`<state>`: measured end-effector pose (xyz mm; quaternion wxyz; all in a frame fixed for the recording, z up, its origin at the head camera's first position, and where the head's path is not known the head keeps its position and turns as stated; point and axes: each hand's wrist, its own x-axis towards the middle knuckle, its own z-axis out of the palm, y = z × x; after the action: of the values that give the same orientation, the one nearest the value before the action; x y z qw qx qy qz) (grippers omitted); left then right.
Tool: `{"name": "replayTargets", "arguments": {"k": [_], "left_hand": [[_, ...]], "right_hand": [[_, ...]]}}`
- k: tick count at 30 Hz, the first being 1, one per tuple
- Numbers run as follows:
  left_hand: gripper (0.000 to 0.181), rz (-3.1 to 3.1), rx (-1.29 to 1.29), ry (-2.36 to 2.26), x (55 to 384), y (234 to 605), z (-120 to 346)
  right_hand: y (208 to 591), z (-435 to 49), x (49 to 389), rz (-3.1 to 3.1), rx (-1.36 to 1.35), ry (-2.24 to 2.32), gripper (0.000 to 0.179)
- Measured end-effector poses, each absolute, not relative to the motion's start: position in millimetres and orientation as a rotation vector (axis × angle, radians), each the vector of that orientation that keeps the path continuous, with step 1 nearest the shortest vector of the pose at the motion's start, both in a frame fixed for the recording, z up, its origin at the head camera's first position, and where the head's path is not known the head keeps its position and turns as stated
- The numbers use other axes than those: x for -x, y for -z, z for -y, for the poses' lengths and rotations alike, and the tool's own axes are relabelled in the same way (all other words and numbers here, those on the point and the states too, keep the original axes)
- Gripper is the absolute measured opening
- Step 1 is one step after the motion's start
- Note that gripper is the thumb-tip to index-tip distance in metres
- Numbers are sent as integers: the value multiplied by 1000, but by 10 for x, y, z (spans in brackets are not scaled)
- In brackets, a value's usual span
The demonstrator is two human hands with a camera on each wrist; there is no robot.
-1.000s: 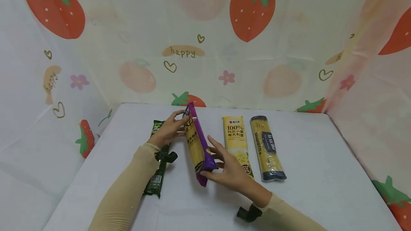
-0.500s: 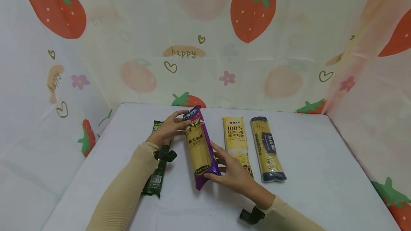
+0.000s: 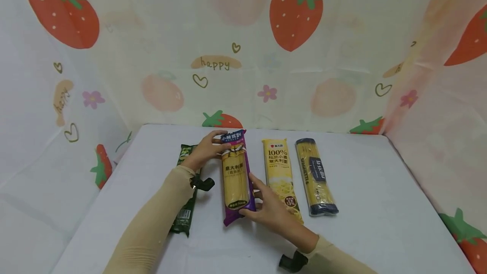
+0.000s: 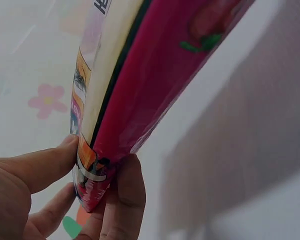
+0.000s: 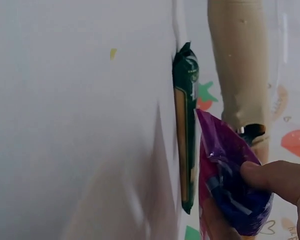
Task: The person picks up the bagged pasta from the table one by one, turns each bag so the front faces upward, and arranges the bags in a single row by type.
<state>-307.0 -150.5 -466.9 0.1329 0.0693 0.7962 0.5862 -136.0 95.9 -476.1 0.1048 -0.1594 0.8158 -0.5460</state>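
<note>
A purple pack of pasta (image 3: 236, 176) with a clear front is held up off the white table, its printed front toward the head camera. At its top end my left hand (image 3: 205, 151) pinches it, thumb (image 4: 55, 162) on one side and fingers on the other in the left wrist view. My right hand (image 3: 272, 206) grips the lower right corner. In the right wrist view, the thumb (image 5: 275, 177) presses on the pack's crumpled purple end (image 5: 235, 185). A dark green pack (image 3: 184, 215) lies under my left forearm, partly hidden by it.
A yellow pasta pack (image 3: 278, 162) lies right of the held pack, its lower part partly behind my right hand. Farther right lies a spaghetti pack (image 3: 316, 181) with dark blue ends. A strawberry-print cloth (image 3: 243, 33) rises behind the white tabletop (image 3: 380, 206).
Both hands have turned the purple pack so its front faces the head camera and it stands straighter. Its top end has come down a little. The other packs lie where they were.
</note>
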Motion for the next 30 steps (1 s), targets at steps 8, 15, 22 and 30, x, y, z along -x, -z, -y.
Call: {"name": "replayTargets", "arguments": {"k": [8, 15, 22, 30], "left_hand": [[65, -2341, -202, -1640, 3143, 4688, 1420], [63, -2375, -190, -1572, 3202, 4681, 1376], [63, -2397, -196, -1520, 3249, 4718, 1325], [62, -2460, -177, -1417, 3298, 4836, 1250]], "right_hand": [[4793, -894, 1362, -2464, 424, 1545, 105], [4843, -851, 1402, -2463, 418, 1545, 103], [4929, -825, 1448, -2481, 417, 1537, 101], [5001, -838, 1457, -2521, 425, 1480, 103]]}}
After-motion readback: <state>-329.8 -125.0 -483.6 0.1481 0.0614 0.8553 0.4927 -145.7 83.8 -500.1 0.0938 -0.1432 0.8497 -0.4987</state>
